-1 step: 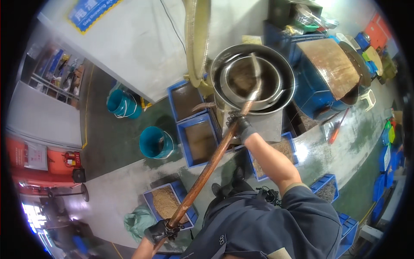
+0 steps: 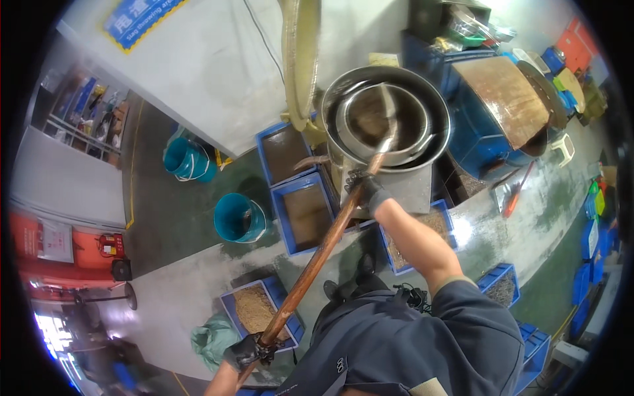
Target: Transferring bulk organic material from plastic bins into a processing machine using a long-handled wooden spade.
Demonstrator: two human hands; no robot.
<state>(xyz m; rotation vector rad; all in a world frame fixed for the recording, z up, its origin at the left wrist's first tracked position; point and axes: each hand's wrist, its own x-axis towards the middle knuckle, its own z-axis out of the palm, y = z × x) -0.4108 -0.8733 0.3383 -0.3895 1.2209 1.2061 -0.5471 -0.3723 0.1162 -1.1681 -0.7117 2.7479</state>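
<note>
Overhead, a long wooden pole (image 2: 323,254) runs on a diagonal from lower left to upper right, its far end dipping into a round steel drum (image 2: 432,142) that stands against the pale wall. Nested inside the drum sits a smaller steel pan (image 2: 416,129) holding brownish material, though what it is cannot be told from here. The right hand (image 2: 365,188), in a dark glove, has its grip clamped around the pole just below the drum's rim, forearm bare and stretched forward from a dark blue sleeve. The left hand (image 2: 247,350), also gloved, is closed tight around the pole's near end, low by the person's hip. Blue plastic crates (image 2: 281,198) flank the drum on the floor: two beside it hold dark brown sludge, one (image 2: 254,310) just by the left hand holds tan shavings, another (image 2: 429,228) under the right forearm holds greyish-brown granules. Two teal buckets (image 2: 239,218) stand apart on the green floor to the left.
</note>
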